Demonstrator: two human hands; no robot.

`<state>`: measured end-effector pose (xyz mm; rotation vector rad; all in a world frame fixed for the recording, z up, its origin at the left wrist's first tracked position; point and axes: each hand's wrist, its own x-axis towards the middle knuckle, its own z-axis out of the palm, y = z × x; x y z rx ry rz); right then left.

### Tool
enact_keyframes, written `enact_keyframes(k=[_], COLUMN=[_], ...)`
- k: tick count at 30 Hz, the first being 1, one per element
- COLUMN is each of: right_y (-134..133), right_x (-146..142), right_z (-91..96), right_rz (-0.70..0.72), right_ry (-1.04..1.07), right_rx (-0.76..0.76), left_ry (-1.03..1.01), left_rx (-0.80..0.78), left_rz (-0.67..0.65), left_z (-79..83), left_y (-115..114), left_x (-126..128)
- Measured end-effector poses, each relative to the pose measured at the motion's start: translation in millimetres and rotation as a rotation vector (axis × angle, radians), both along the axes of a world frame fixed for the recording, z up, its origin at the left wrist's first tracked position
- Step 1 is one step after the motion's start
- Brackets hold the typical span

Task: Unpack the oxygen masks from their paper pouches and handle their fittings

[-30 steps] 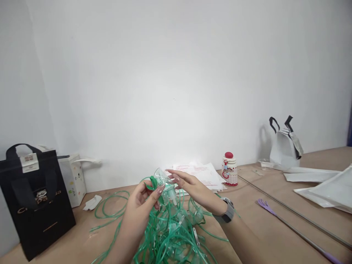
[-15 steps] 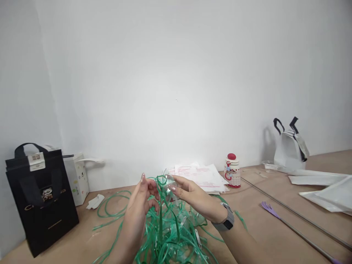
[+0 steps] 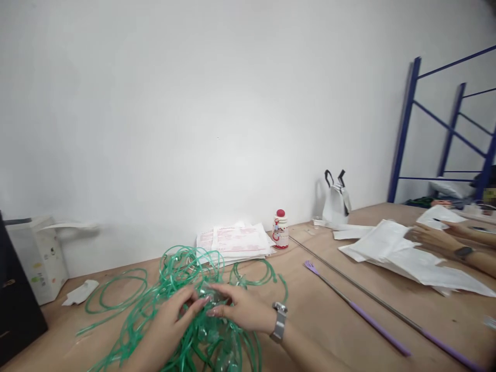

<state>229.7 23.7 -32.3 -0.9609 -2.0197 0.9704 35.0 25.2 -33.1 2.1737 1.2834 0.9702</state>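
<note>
A tangled pile of green tubing (image 3: 182, 266) with clear plastic oxygen masks (image 3: 209, 330) lies in front of me. Over its middle, my left hand (image 3: 182, 312) has its thumb and fingers curled together; what they hold, if anything, is hidden. My right hand (image 3: 246, 309), wearing a grey-banded watch, faces it from the other side. Its thumb and fingers close around a clear mask (image 3: 205, 293), seen only in part between the two hands. Loops of green tubing spread to the left and behind the hands.
White printed packets (image 3: 238, 243) are stacked by the wall, beside a red-topped bottle (image 3: 280, 230). Two long rods (image 3: 358, 279) with purple parts lie at right. Farther right, another person's hands (image 3: 437, 235) touch white packets (image 3: 387, 248). A white box (image 3: 42, 261) and black bag (image 3: 19, 315) stand left.
My view has swung right, bringing the blue rack and the other person's hands into sight. Both my hands have come down with the mask from above the pile to the tubing.
</note>
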Motion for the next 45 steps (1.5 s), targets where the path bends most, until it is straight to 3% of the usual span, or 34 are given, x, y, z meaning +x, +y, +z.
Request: enact_keyframes(k=[2,6,11,14,23,30,33,37,42,45], right_y=[-9,-20,-25,-24,-4,24,31,29,17,7], right_x=[-2,-12,-16,-14,-5,47,64,59,43,36], right_z=[-18.0,-43.5,-54.0,-55.7,-65.0,-63.8,-66.6,-69.1,-61.9,-53.5], right_rz=[-0.007,-0.068,-0.232,-0.297,-0.476,-0.706,-0.685,-0.585,-0.447,-0.368], right_ry=[-0.003,0.015,0.031,0.112,0.275,0.421,0.469,0.502,0.452,0.334], right_rx=[0.008,0.134,0.263,0.264,0.202,0.114,0.019,-0.056,0.014,0.101], left_ry=[0.078,0.129,0.151,0.075,-0.114,-0.208,-0.196,-0.150,-0.155,-0.162], left_rx=[-0.059,-0.033,0.066,0.108,0.117,0.117,0.120,0.148,0.257,0.290], left_rz=[-0.005,-0.033,0.038,0.078,0.114,0.190,0.270,0.373,0.505,0.497], left_z=[-21.8,-57.7,-78.3,-77.1,-51.6,-50.4,-55.8,-64.6,-69.0,-63.5], left_y=[-5,-9,-9,-16,-46,-42,-35,-29,-27,-33], left_x=[-1,-12,-33,-31,6,-26,-42,-52,-51,-43])
